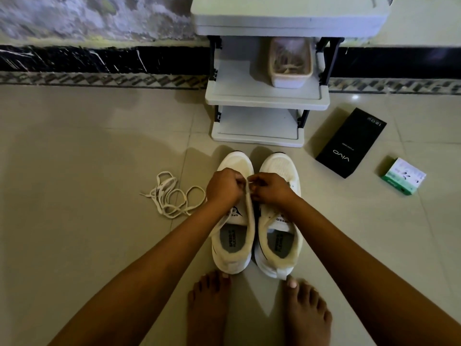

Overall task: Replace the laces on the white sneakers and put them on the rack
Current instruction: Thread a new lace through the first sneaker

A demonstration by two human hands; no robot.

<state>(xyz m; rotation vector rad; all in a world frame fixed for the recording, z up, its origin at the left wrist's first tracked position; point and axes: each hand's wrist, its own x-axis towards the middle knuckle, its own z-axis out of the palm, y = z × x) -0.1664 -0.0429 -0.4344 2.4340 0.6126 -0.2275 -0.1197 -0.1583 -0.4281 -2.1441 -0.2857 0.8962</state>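
the two white sneakers (257,221) stood side by side on the floor just in front of the rack (264,96), toes toward it. the left hand (223,189) and the right hand (270,189) were both closed, pinching a lace (248,203) over the left sneaker, nearly touching each other. a loose lace (172,197) lay in a pile on the floor, to the left of the sneakers. i judged the task was in the middle: the lacing was not finished, and no sneaker was on the rack yet. the hands hid the eyelets, so i could not tell how many were threaded, or whether the right sneaker had a lace.
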